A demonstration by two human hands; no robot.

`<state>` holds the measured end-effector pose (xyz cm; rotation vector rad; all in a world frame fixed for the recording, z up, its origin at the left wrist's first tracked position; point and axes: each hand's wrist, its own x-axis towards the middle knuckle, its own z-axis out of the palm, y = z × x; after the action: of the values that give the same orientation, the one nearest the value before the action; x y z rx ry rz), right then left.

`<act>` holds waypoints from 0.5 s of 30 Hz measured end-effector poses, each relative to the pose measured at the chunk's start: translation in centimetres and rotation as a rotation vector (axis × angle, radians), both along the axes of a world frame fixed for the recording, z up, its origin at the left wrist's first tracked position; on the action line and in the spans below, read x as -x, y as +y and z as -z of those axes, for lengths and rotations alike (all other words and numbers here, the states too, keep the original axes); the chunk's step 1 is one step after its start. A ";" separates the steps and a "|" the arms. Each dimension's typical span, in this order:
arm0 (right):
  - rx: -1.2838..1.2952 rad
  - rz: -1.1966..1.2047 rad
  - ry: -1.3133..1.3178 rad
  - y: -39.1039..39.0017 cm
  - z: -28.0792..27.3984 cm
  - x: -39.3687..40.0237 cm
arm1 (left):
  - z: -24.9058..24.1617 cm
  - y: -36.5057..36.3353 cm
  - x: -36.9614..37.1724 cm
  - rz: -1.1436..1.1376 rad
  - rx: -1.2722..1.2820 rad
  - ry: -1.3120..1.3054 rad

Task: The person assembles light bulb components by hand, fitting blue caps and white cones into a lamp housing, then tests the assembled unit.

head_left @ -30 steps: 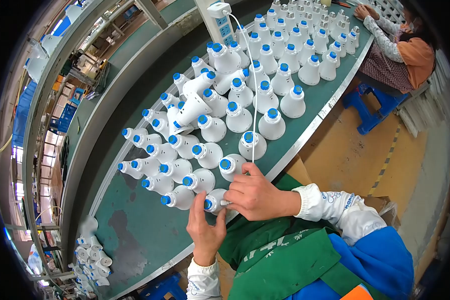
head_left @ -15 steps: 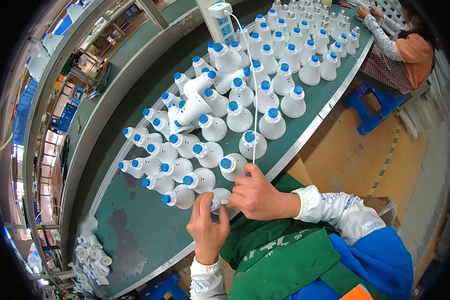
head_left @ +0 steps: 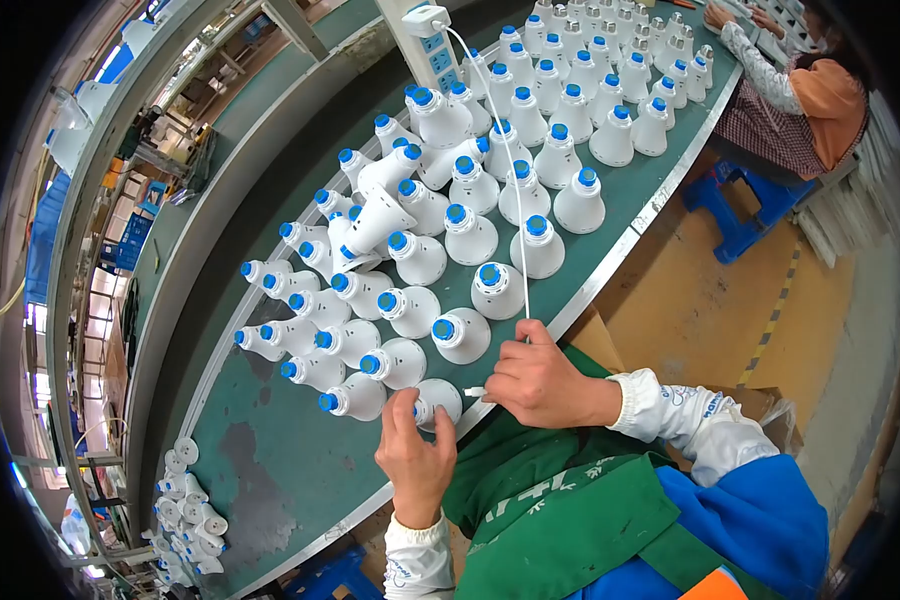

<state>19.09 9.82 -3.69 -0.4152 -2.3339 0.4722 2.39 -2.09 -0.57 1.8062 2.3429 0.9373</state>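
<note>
Head view | my left hand [head_left: 417, 455] fingers closed on bulb housing [head_left: 437, 400] | my right hand [head_left: 540, 380] fingers pinch cable plug [head_left: 475, 392] | risk: taut cable [head_left: 505, 170] may topple neighbouring housings.

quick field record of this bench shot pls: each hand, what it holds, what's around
left hand: fingers on the blue tip of a white lamp housing at the bench edge
right hand: grips a white cable plug, tip just clear of that housing
cable: runs up to a power strip
bench: green, crowded with more white housings
other person: seated at far end
</note>
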 end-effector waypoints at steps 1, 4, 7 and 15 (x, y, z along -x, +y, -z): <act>0.005 0.000 0.003 0.0 0.0 -0.1 | 0.0 0.0 -0.1 -0.008 0.000 0.008; 0.013 0.002 0.009 0.1 0.0 -0.2 | 0.2 0.0 -0.1 -0.020 0.005 0.011; 0.019 0.006 0.014 0.1 0.2 -0.2 | 0.1 0.0 0.0 -0.016 0.000 0.004; 0.034 0.004 0.017 0.1 0.2 -0.2 | 0.0 0.0 -0.1 -0.005 -0.018 -0.009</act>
<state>19.29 9.89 -3.89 -0.4308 -2.3109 0.5120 2.51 -2.05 -0.54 1.7995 2.3430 0.9678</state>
